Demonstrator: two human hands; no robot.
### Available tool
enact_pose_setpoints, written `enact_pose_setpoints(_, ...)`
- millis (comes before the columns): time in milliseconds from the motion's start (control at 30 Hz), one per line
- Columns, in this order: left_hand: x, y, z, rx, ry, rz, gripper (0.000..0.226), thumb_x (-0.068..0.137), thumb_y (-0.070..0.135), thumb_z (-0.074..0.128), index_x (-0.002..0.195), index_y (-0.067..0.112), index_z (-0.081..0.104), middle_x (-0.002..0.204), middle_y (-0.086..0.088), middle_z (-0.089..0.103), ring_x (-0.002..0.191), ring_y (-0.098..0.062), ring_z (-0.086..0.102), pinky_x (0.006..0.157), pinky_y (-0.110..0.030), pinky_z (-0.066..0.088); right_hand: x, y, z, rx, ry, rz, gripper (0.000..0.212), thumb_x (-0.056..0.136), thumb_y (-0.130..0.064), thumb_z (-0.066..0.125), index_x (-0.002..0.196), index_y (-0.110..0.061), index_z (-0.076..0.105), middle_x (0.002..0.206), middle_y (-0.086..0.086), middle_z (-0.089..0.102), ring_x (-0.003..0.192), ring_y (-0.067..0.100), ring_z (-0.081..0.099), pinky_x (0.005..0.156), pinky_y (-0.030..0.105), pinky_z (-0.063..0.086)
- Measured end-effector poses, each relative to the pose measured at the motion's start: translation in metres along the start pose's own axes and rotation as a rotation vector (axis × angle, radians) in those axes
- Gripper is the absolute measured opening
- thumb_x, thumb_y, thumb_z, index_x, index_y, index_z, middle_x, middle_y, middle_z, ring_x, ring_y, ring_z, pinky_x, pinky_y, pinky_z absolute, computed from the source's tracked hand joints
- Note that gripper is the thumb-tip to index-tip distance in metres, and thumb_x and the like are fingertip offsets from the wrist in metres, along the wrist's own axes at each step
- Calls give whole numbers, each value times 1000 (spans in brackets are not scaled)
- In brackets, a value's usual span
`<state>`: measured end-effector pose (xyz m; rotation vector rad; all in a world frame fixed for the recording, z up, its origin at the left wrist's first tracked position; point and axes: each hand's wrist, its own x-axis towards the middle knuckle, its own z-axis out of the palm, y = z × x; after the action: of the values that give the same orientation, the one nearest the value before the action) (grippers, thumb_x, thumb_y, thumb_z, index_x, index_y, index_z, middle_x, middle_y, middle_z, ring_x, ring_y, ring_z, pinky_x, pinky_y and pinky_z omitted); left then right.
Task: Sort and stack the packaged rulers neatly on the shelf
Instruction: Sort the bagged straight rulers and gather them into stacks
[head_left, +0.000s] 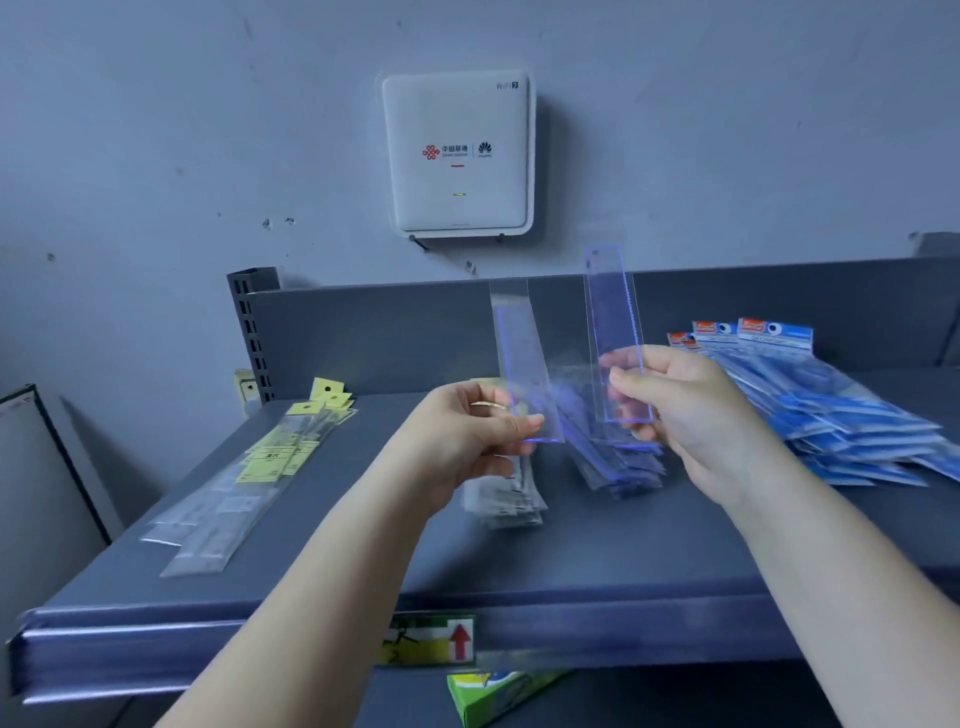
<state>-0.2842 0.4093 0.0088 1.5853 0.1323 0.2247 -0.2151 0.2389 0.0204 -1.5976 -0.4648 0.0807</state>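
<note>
A dark grey metal shelf carries a fanned heap of blue-headed ruler packets at the right and long clear packets with yellow labels at the left. A white square router hangs on the wall above. Between the heaps lies a stack of clear blue rulers. The left hand pinches one clear-sleeved blue ruler upright; the right hand pinches a second transparent blue ruler beside it.
</note>
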Motion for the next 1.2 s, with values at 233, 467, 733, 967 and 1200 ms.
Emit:
enact_pose_setpoints(233, 30, 5, 48, 57, -8, -75, 27, 79, 0, 70, 91, 7, 47, 62, -5, 63, 45, -9, 62, 38, -17, 39, 14, 12, -43, 26, -20, 21, 15, 89, -9, 59, 103, -15, 64, 67, -3, 59, 48, 2, 47, 53, 22, 31)
enact_pose_setpoints(467, 44, -1, 66, 524, 95, -104, 27, 77, 27, 77, 70, 10, 57, 61, -8, 60, 54, -22, 46, 42, -19, 35, 30, 10, -43, -9, -67, 30, 24, 89, -12, 61, 113, -17, 56, 75, -4, 63, 50, 0, 51, 51, 18, 32)
enact_pose_setpoints(733, 34, 5, 54, 498, 32, -137, 27, 87, 19, 64, 103, -2, 63, 53, -1, 51, 32, -9, 36, 37, -13, 24, 36, 31, -31, -703, -63, 0, 50, 83, -31, 64, 120, 3, 56, 126, 17, 57, 115, 30, 55, 93, 38, 46)
enact_pose_setpoints(967, 12, 10, 14, 483, 183, -16, 11, 89, 20, 61, 96, 12, 65, 59, 2, 57, 43, -9, 41, 41, -17, 27, 34, 25, -26, -824, 27, -86, 35, 86, -43, 58, 114, -22, 57, 103, -4, 58, 102, 19, 52, 78, 29, 39)
enact_pose_setpoints(1200, -16, -9, -61, 833, 457, 92, 30, 82, 31, 67, 109, 20, 59, 91, 4, 56, 70, -13, 50, 58, -23, 40, 11, 5, 43, -706, -97, -360, 21, 75, -34, 72, 91, -27, 61, 60, -9, 47, 69, 12, 47, 62, 27, 38)
